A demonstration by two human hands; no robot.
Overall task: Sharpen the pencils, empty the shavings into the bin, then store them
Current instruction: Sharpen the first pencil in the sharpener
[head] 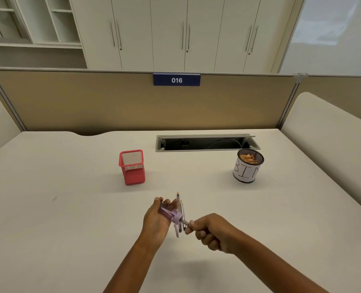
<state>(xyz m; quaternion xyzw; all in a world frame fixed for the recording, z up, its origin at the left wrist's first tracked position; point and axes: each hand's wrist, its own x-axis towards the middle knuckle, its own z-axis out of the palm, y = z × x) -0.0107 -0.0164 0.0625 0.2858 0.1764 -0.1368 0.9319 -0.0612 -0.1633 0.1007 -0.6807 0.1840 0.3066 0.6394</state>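
The right hand pinches one pencil whose tip sits in the single purple sharpener, which the left hand grips. Two more pencils lie just beyond those fingers. Farther off stand one red mesh holder and one bin holding shavings.

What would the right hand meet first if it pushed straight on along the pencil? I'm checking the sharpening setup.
Probably the purple sharpener in the left hand: the right hand aims its pencil into it.
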